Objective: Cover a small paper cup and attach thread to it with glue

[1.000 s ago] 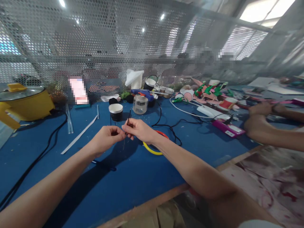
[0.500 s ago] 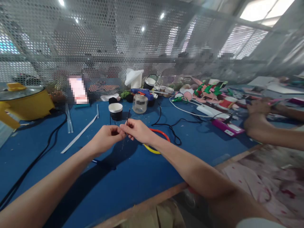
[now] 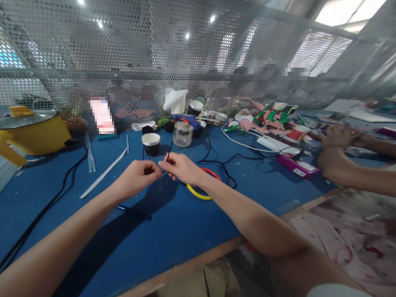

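My left hand (image 3: 139, 176) and my right hand (image 3: 180, 168) meet above the blue table, fingertips pinched close together. From between my right thumb and fingers a thin black strand (image 3: 170, 149) slants upward, and a fine end hangs below the fingertips. Another thin dark length shows just above my left fingers; whether it is the same strand is hidden. Just beyond my hands stands a black paper cup with a white rim (image 3: 151, 144). To its right is a clear jar (image 3: 182, 135). A red and yellow ring (image 3: 198, 194) lies partly behind my right wrist.
A dark blue slim tool (image 3: 136, 211) lies below my left forearm. White strips (image 3: 103, 173) and a yellow electric pot (image 3: 40, 134) are leftward. A blue glue gun (image 3: 188, 121), cables and a purple box (image 3: 297, 166) lie beyond. A co-worker's hands (image 3: 335, 140) are at right.
My hands have shifted slightly, with a small gap opening between their fingertips. The black strand in my right hand leans further right, and its lower end shows more clearly.
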{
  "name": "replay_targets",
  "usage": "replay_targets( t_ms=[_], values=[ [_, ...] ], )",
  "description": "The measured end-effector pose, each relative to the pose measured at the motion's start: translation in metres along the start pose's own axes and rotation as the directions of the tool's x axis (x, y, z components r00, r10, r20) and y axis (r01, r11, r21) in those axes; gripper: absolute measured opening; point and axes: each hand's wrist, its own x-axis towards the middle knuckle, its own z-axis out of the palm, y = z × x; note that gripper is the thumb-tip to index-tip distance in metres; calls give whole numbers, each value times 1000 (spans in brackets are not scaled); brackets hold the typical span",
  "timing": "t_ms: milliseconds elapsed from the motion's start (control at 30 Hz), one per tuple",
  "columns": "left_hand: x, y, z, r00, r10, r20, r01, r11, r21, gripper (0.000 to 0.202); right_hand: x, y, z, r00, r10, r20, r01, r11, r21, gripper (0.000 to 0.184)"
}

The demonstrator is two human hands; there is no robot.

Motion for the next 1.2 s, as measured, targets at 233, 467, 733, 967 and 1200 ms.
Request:
replay_targets(
  t_ms=[233, 467, 733, 967, 1200],
  values=[
    [-1, 2, 5, 999, 2, -53, -1, 1000, 15, 19, -2, -3, 4, 997, -21, -70, 13, 993, -114, 29],
    [-3, 4, 6, 998, -26, -51, 23, 998, -60, 22, -1, -3, 5, 1000, -15, 13, 13, 996, 89, 29],
    [-2, 1, 3, 999, -31, -7, 30, 995, -96, 24, 1, -2, 1, 1000, -4, 30, -1, 983, 184, 27],
    [-1, 0, 1, 999, 38, 16, -39, 995, 88, 23, -1, -3, 1, 1000, 29, 1, -29, 999, 24, 31],
    [-1, 2, 3, 999, 52, -7, -49, 965, 257, 26, -1, -4, 2, 998, -31, -57, 23, 991, -133, 33]
  ],
)
